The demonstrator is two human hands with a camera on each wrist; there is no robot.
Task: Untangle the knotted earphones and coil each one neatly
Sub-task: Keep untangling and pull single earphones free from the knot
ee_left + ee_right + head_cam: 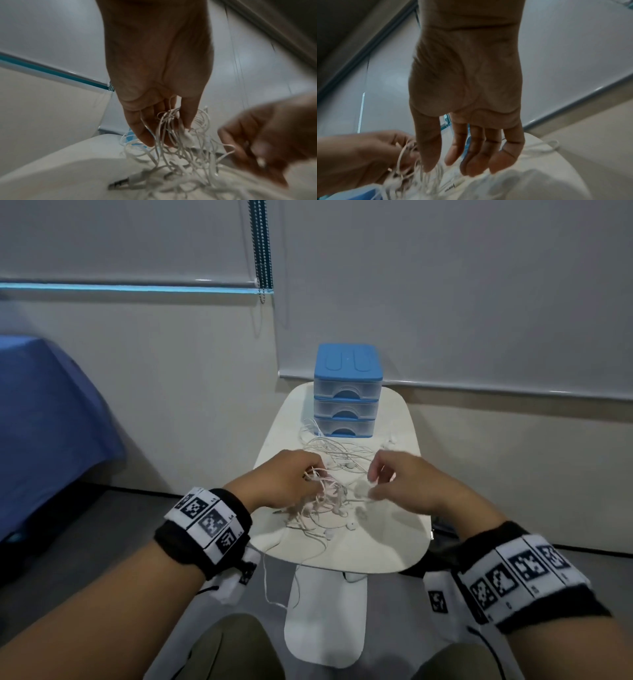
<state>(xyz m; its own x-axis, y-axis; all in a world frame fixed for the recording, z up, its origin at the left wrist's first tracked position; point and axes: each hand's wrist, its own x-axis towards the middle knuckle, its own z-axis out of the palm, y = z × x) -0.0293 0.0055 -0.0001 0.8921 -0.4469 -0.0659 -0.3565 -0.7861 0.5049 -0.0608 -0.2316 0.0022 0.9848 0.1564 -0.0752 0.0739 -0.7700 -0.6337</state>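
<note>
- Left hand (284, 479): fingers hooked through a bunch of thin white earphone cords (325, 491), lifting it off the small white counter (387, 546), apparently to expose the knot.
- Right hand (400, 481): fingers loosely extended, holding nothing, beside the tangle.
- Coiling not begun.

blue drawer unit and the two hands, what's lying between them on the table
In the head view, loose white earphone cords sprawl on the white table between the drawer unit and both hands.

Smooth white-cabled earphones (329, 498) lie by glossy plastic drawers (347, 392).
</note>
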